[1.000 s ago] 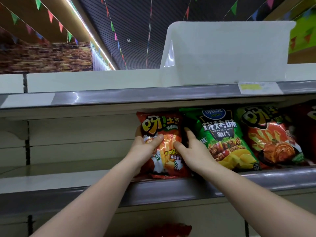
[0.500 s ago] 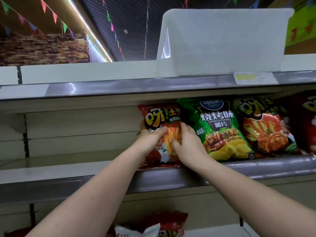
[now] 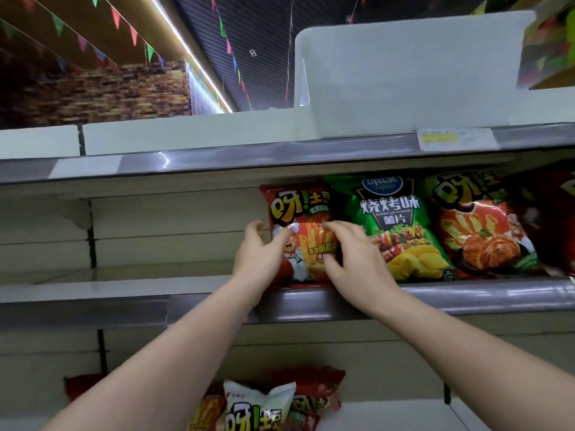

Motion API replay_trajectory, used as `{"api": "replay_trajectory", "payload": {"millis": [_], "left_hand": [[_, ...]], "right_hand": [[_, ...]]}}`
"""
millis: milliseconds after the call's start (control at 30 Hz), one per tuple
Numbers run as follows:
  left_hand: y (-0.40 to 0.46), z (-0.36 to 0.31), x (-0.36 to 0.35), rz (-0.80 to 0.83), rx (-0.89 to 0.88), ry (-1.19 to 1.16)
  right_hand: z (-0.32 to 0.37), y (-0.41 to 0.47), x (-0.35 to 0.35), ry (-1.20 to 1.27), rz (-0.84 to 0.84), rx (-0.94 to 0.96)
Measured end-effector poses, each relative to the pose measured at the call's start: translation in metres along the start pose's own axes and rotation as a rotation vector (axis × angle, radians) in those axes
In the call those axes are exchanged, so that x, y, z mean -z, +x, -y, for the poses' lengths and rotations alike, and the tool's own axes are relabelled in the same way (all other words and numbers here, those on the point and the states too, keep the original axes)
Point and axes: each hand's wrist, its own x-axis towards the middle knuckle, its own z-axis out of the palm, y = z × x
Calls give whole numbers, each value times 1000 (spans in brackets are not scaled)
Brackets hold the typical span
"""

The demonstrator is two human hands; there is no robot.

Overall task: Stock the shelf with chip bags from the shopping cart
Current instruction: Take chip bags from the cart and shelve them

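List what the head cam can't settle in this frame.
- Red chip bag: lower front hidden by left hand and right hand.
- Price tag: print blurred.
- Bags below: cut by bottom edge.
- Shopping cart: out of view.

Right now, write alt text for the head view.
Two bare hands, left hand and right hand, hold a red fries bag upright on a shelf, beside a green barbecue chip bag and another red bag. More bags lie below.
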Motion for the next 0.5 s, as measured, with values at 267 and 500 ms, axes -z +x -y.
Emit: {"api": "replay_trajectory", "payload": {"millis": [267, 500], "left_hand": [[-41, 15, 43, -208, 11, 69], [-88, 43, 108, -354, 114, 109]], "right_hand": [[25, -15, -21, 169, 91, 71], [70, -44, -64, 370, 260, 72]]}}
